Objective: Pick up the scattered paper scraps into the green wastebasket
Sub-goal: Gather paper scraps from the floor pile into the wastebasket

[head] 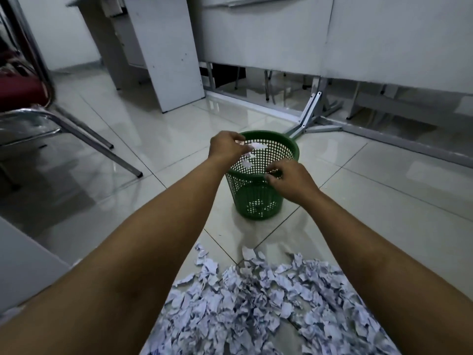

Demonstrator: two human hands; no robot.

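The green mesh wastebasket (258, 201) stands upright on the tiled floor in the middle of the view, with a few scraps showing through its bottom. My left hand (226, 148) hovers over its left rim with the fingers loosely apart. Several white scraps (258, 146) are in the air just off its fingertips, inside the basket's mouth. My right hand (291, 181) is at the near rim, thumb and fingers pinched on the rim's edge. A big heap of crumpled paper scraps (256, 303) lies on the floor below my forearms.
A chrome-legged chair (64, 124) with a red seat stands at the left. White desk panels (166, 52) and a grey metal desk foot (309, 116) sit just behind the basket. A pale board edge (23, 265) is at the lower left.
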